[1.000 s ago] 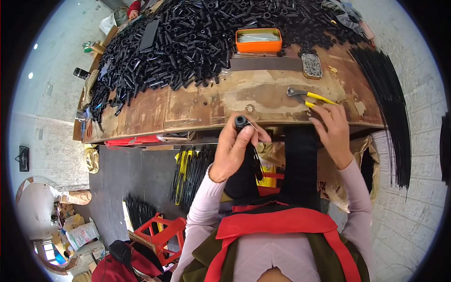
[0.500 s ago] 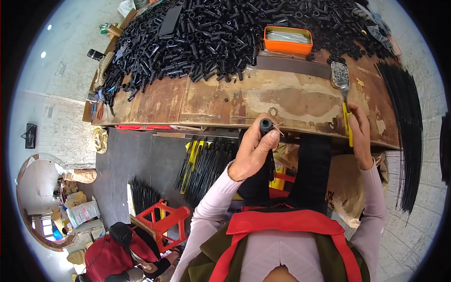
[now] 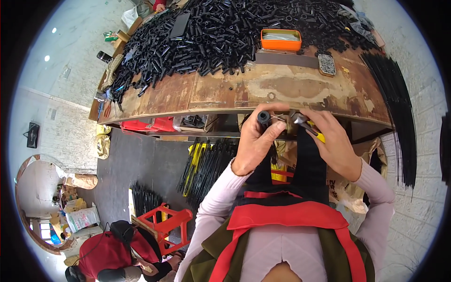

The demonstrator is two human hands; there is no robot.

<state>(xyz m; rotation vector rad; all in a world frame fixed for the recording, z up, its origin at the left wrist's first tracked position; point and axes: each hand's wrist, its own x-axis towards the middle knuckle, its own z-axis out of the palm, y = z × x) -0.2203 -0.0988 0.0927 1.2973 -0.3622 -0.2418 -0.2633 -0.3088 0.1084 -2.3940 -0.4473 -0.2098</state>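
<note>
My left hand (image 3: pixel 256 145) is wrapped round a short black tube (image 3: pixel 264 116), its round hollow end facing up. A thin metal pin (image 3: pixel 278 117) sticks out beside the tube toward the right. My right hand (image 3: pixel 332 143) grips yellow-handled pliers (image 3: pixel 319 137). The metal head of the pliers is close to the tip of the pin; whether they touch I cannot tell. Both hands are in front of the near edge of the wooden table (image 3: pixel 225 96). Fingers hide much of the pliers and the lower part of the tube.
A large heap of black tubes (image 3: pixel 206 42) covers the far table. An orange box of thin metal pins (image 3: pixel 281 44) and a small tray of tiny metal parts (image 3: pixel 326 65) stand nearby. Black rods (image 3: pixel 392 103) hang at the right. A red stool (image 3: pixel 171 225) and another person (image 3: pixel 112 256) are lower left.
My right hand has brought the pliers left from the tray of tiny parts to beside the pin. My left hand still holds the tube.
</note>
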